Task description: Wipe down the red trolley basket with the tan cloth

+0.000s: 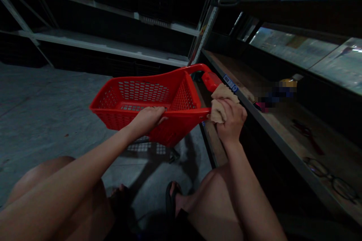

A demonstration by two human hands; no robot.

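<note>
Covering part of the handle (pixel 211 81), the cloth (pixel 218 113) is pinched in my right fingers (pixel 230 108), the nearer ones; the cart (pixel 175 128) stretches leftward, lengthwise across me, beside the shelf (pixel 278 128), my left fingers (pixel 154 112) curled over its edge (pixel 185 113).

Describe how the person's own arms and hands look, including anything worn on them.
No sleeve shows on the left forearm or the right forearm, and no watch or bracelet shows at either wrist. The left hand and the right hand are ungloved. The picture is too dim to tell about small markings or rings.
</note>
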